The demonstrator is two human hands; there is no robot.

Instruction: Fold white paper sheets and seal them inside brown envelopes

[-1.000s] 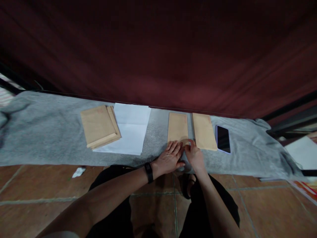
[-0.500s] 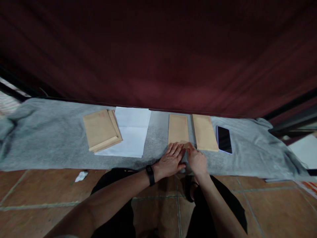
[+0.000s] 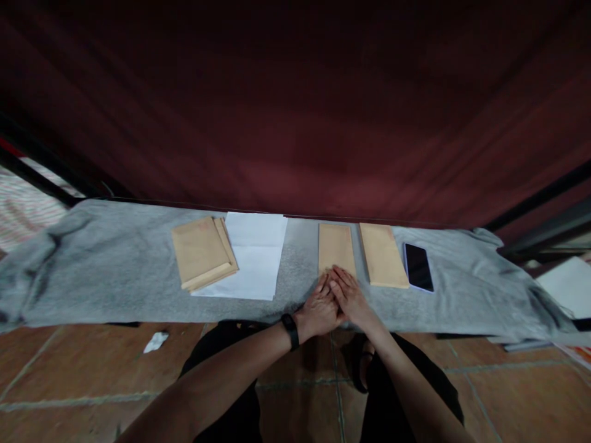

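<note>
A brown paper envelope (image 3: 336,246) lies upright in front of me on the grey cloth. My left hand (image 3: 320,312) rests flat across its near end, fingers stretched out, with a black band on the wrist. My right hand (image 3: 351,299) lies flat too, its fingers overlapping those of the left. Both hands cover the envelope's near edge, so any flap there is hidden. Just to the right is a stack of brown envelopes (image 3: 383,255). Left of the hands, white paper sheets (image 3: 261,261) lie partly under more brown envelopes (image 3: 201,249).
A dark-screened phone (image 3: 418,267) lies right of the envelope stack. The grey cloth (image 3: 124,264) covers a long narrow surface, with a dark red curtain (image 3: 295,135) rising behind it. A crumpled white scrap (image 3: 156,342) sits on the tiled floor (image 3: 92,363).
My right hand has moved left from the envelope's near right corner onto the left hand's fingers, and its fingers have straightened. The camera view has shifted slightly.
</note>
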